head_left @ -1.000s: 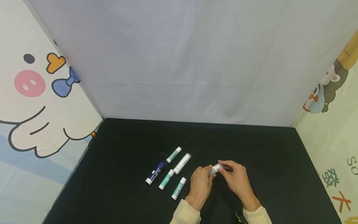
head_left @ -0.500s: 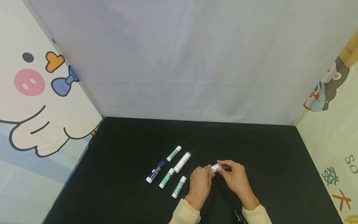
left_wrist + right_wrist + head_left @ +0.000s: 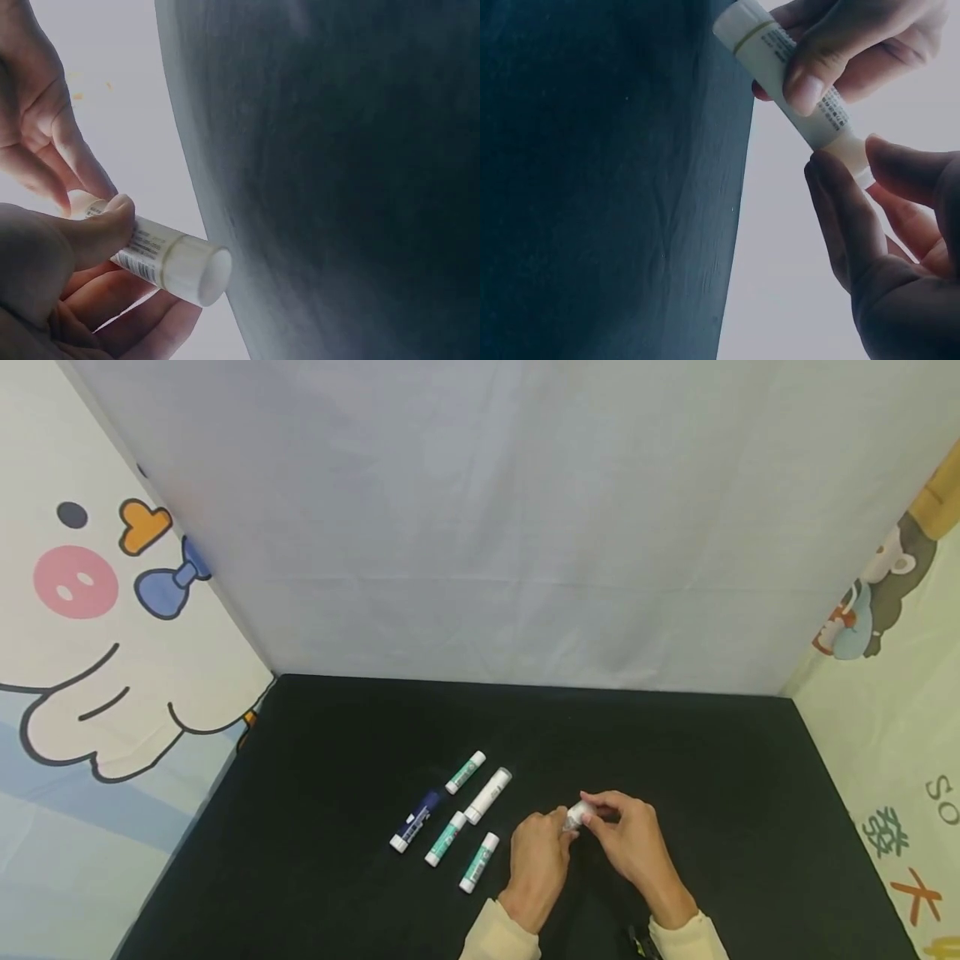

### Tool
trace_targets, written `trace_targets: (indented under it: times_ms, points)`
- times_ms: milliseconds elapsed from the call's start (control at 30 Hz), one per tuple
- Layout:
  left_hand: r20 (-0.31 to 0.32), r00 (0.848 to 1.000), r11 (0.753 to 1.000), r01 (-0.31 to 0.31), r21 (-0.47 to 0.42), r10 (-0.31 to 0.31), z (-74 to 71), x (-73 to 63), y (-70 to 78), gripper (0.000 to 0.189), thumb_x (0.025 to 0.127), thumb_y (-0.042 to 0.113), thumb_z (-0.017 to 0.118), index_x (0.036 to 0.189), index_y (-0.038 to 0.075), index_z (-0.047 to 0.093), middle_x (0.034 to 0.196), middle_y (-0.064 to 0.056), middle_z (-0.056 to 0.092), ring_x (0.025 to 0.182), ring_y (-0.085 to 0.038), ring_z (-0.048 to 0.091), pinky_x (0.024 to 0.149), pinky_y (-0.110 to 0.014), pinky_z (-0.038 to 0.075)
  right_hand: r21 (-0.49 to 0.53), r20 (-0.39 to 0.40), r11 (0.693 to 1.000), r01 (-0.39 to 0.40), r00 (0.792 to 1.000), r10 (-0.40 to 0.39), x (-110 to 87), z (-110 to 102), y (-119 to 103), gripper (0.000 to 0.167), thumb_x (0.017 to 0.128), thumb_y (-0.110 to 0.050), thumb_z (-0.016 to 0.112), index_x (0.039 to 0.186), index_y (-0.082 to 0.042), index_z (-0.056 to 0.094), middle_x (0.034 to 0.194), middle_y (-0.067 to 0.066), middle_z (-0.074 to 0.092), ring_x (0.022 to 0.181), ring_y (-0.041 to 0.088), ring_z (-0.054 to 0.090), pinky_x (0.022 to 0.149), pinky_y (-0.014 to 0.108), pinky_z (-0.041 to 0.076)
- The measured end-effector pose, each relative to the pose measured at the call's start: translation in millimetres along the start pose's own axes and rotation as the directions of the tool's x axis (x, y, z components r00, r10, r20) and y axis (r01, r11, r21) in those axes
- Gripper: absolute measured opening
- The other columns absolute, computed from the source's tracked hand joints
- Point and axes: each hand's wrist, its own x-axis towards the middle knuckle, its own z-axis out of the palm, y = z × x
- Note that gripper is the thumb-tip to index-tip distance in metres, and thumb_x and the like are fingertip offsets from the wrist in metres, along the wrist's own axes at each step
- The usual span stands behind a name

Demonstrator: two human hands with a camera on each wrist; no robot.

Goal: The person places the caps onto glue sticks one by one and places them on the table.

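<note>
Fingers [image 3: 832, 217] of our right hand [image 3: 633, 843] are pinching one end of the glue stick [image 3: 578, 815]; our left hand [image 3: 538, 860] is gripping its barrel, steadying it above the black surface [image 3: 337, 860], near five capped sticks [image 3: 450, 810].

Both hands are held close together just above the table, forearms in cream sleeves angled inward. The left hand [image 3: 538, 860] is curled, thumb pressed over its bent fingers [image 3: 112, 300] in a grip. The right hand [image 3: 636, 843] is arched, its thumb and fingertips [image 3: 840, 202] pinched together beside the left.
</note>
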Motion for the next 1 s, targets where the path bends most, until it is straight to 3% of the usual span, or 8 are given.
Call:
trace_targets:
  times_ms: [300, 1000]
  points:
    - [-0.009, 1.0, 0.997, -0.025, 0.066, 0.026, -3.4, -0.8, -0.8, 0.023, 0.076, 0.018, 0.093, 0.087, 0.01, 0.074, 0.073, -0.002, 0.074, 0.063, -0.02, 0.068, 0.056, -0.033, 0.05, 0.002, 0.013, 0.999, -0.037, 0.999, 0.037, -1.2, 1, 1, 0.024, 0.085, 0.011, 0.08, 0.109, 0.007, 0.077, 0.112, 0.018, 0.079, 0.09, 0.026, 0.077, 0.074, 0.027, 0.062]
    - [0.035, 0.999, 0.993, 0.01, 0.117, -0.014, -11.0, 7.4, -1.8, 0.022, 0.076, 0.017, 0.094, 0.084, 0.011, 0.074, 0.072, -0.002, 0.074, 0.064, -0.021, 0.067, 0.056, -0.034, 0.051, 0.052, -0.055, 0.999, -0.013, 0.998, 0.016, 0.4, 12, 4, 0.024, 0.087, 0.01, 0.079, 0.11, 0.007, 0.077, 0.11, 0.019, 0.079, 0.091, 0.032, 0.078, 0.076, 0.025, 0.06]
